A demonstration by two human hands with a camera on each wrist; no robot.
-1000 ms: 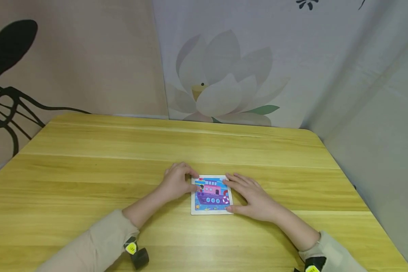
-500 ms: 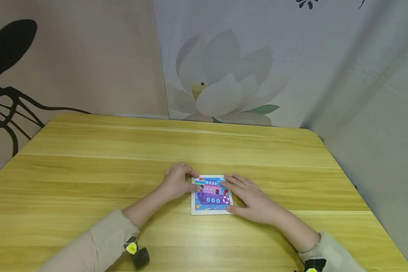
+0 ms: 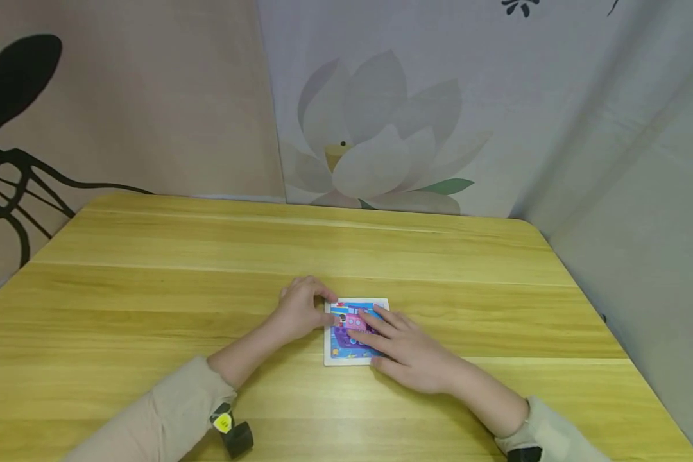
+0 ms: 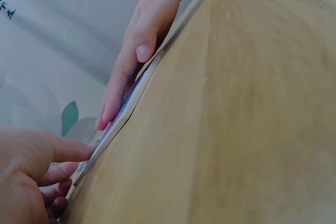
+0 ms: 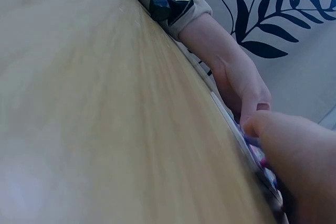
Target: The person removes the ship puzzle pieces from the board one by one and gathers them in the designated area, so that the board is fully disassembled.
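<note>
A small square picture board (image 3: 342, 351) with a white border lies flat on the table, showing a purple and pink ship on blue. My left hand (image 3: 301, 310) holds its left side, thumb on the border and index finger at the far left corner. Across the right half of the picture lie the outstretched fingers of my right hand (image 3: 412, 359), covering much of the ship. Its thumb is at the near edge. In the left wrist view the board (image 4: 137, 93) appears edge-on between both hands.
The wooden table (image 3: 179, 289) extends around the board on every side. Behind it hangs a curtain (image 3: 381, 115) printed with a pale flower. Each sleeve carries a wrist strap, the left one with a black camera (image 3: 238, 439).
My right hand has slid leftward from the board's right edge onto the picture, now hiding the ship's right part. The left hand and the board have stayed in place.
</note>
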